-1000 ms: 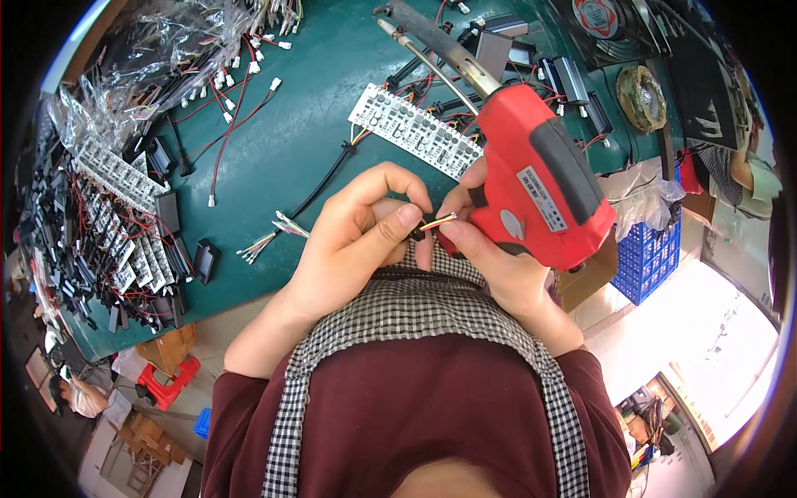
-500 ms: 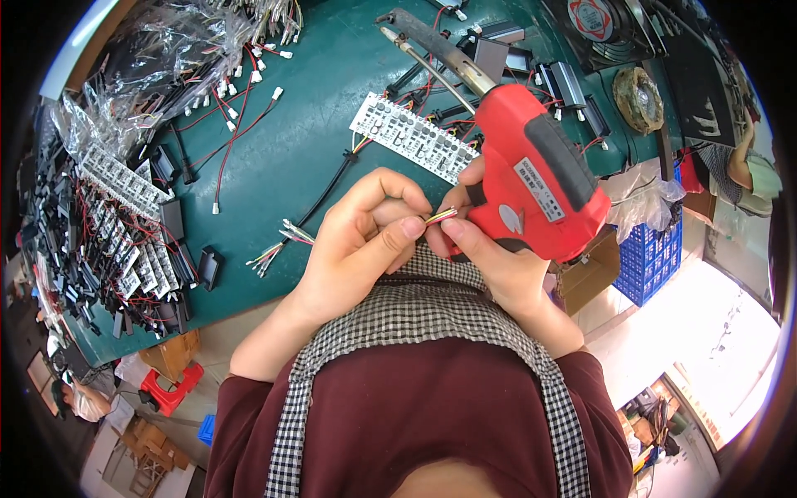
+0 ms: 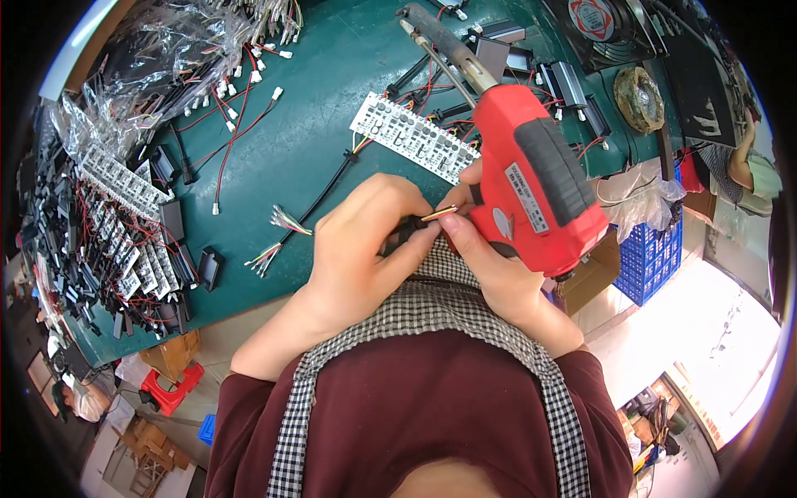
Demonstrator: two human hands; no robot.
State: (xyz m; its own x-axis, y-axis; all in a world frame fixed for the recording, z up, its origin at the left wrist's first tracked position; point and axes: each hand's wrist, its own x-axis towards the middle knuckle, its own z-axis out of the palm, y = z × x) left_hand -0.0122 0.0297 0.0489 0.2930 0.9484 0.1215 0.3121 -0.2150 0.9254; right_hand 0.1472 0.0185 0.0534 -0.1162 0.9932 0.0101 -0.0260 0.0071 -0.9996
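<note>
My left hand (image 3: 359, 241) is closed round a black cable; most of the cable is hidden in the fingers. Its thin coloured wires (image 3: 440, 213) stick out toward my right hand (image 3: 498, 278), whose thumb and finger pinch them near the tips. The same right hand holds a red and black soldering gun (image 3: 508, 109), its metal tip and feed tube pointing away over the table. Just beyond the hands lies a white circuit board strip (image 3: 415, 137) with wires along its edges. A second black cable (image 3: 332, 181) runs from it toward frayed wire ends (image 3: 286, 220) beside my left hand.
On the green table (image 3: 274, 158), a heap of board strips and black housings (image 3: 137, 241) fills the left. Behind it are clear plastic bags (image 3: 166, 58) and connector wires. Black housings (image 3: 564, 83), a yellowish roll (image 3: 638, 100) and a fan (image 3: 594, 25) stand at right.
My left hand has turned over and now wraps the cable, its knuckles upward. The soldering gun has tilted slightly, its tip shifting right. Loose wire ends beside my left hand have spread apart.
</note>
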